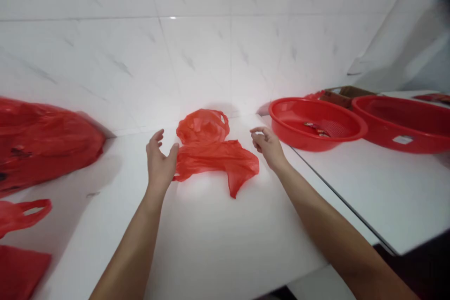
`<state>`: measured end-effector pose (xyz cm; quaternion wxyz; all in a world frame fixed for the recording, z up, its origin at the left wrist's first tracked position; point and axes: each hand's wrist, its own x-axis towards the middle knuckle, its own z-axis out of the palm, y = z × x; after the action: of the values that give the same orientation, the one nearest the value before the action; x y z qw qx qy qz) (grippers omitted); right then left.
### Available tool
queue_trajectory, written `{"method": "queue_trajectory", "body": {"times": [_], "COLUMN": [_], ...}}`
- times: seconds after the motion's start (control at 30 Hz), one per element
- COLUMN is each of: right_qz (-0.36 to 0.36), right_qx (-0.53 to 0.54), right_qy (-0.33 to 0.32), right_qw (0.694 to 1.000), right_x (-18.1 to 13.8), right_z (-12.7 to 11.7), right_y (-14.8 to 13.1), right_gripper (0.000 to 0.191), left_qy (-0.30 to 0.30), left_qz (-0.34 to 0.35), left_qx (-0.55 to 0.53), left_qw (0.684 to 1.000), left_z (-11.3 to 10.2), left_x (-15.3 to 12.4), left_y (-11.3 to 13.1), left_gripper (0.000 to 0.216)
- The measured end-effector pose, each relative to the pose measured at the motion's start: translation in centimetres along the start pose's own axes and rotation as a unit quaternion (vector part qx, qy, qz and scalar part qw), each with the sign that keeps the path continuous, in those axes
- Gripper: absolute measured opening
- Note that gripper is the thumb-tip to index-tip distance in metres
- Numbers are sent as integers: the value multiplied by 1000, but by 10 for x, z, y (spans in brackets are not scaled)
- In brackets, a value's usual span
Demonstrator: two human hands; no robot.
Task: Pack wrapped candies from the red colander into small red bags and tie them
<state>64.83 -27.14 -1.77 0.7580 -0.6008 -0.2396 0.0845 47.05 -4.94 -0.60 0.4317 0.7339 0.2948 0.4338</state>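
Resting on the white desk point(211, 243) near its back edge, against the tiled wall, a crumpled red plastic bag point(214, 152) lies between both hands. Left hand point(160, 161): fingers apart and extended, thumb tip touching the bag's left edge, nothing gripped. Right hand point(269, 145): just beside the bag's right side, not touching it; fingers loosely curled, thumb and forefinger close together, holding nothing. Bag handles loop up at the rear, one corner trails toward the front. Left edge of the desk: a large filled red bag point(42, 145), with another red bag point(21, 213) in front of it, blurred. On the adjoining desk to the right: a red basin point(316, 124) holding small dark items, too small to identify, and a second red basin point(404, 122) beside it, rims nearly touching.
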Motion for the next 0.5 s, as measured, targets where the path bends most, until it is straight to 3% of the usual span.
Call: {"method": "queue_trajectory", "body": {"times": [0.07,0.17,0.27,0.33,0.4,0.47,0.5], "right_qz": [-43,-85,-30,66,168,297,370], "right_qx": [10,37,37,25,19,-36,-93], "right_qy": [-21,-107,-270,-340,-306,-216,-160], "right_qw": [999,990,962,938,937,929,911], "right_x": [-16,-65,-139,-190,-236,-270,-283], "right_z": [-10,-49,-114,-164,-210,-244,-256], "right_y": [-23,-58,-71,-59,-31,9,32], "right_gripper": [22,24,27,32,32,32,31], "left_qy": [-32,-130,-262,-337,-373,-382,-387], "left_qz": [113,231,314,346,373,405,421], "left_qx": [71,116,142,178,223,252,258], "left_qw": [990,957,901,857,820,792,779], "left_z": [5,23,51,70,86,97,100], "left_x": [-13,-36,-69,-96,-124,-148,-158], "left_y": [16,28,21,11,2,-2,-1], "left_gripper": [49,37,32,34,38,42,43]}}
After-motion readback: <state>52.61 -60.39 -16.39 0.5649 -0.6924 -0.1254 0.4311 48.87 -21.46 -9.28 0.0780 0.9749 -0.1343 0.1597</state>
